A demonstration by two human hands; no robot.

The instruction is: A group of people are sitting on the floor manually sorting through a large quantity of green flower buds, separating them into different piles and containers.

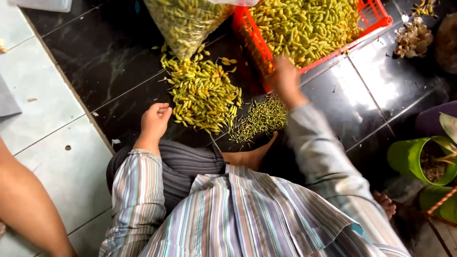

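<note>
Loose yellow-green chilies [202, 95] lay piled on the dark floor [119, 62], stems [262, 119] heaped just right. Left hand [154, 120] curled loosely beside the pile; blurred right hand [285, 81] at the red basket [376, 14], grip unclear. Destemming looked underway; next needs another chili.

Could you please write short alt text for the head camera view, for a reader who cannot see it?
Seen from above, a person in a striped shirt sits on a dark tiled floor, the left hand curled beside a pile of yellow-green pods and the blurred right hand at the edge of a red crate full of them. A smaller heap of thin stems lies between.
</note>
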